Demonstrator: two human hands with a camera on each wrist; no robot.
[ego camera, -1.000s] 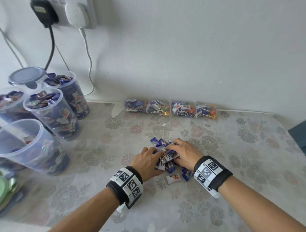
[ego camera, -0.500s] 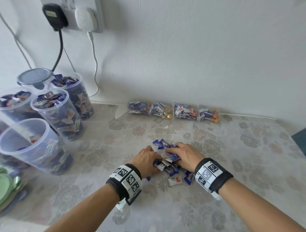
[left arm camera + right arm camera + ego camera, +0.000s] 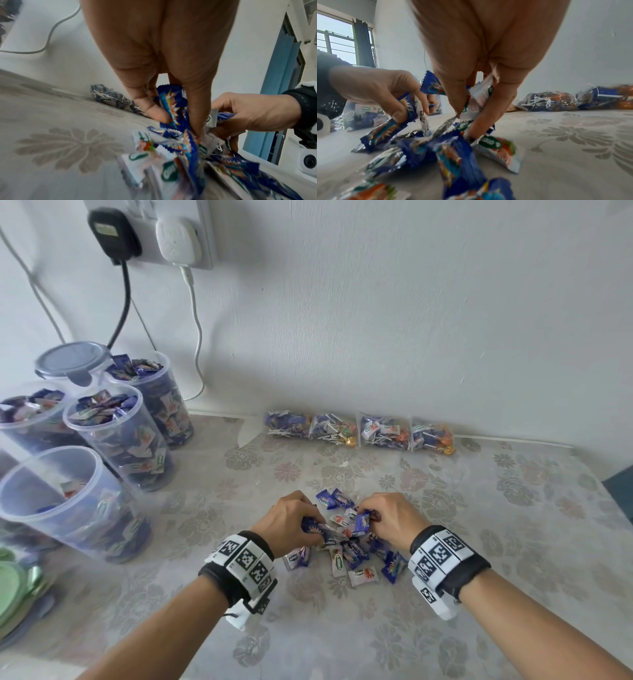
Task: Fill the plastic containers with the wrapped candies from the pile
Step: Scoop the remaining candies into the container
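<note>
down at the lower middle of the head view, both hands dig into the pile of wrapped candies (image 3: pixel 346 546) on the floral table (image 3: pixel 479 542). the left hand (image 3: pixel 291 520) has fingers curled round a blue candy, and the right hand (image 3: pixel 390 517) pinches a white and a blue wrapper. plastic containers (image 3: pixel 120 436) stand at the left edge, three filled to the brim, the nearest one (image 3: pixel 68 501) partly filled. bags of lollipops (image 3: pixel 359 431) line the wall.

My head camera looks down at the worktop (image 3: pixel 445 542); both wrist cameras sit close, sharing the candy pile (image 3: pixel 346 546) at 12 o'clock.
</note>
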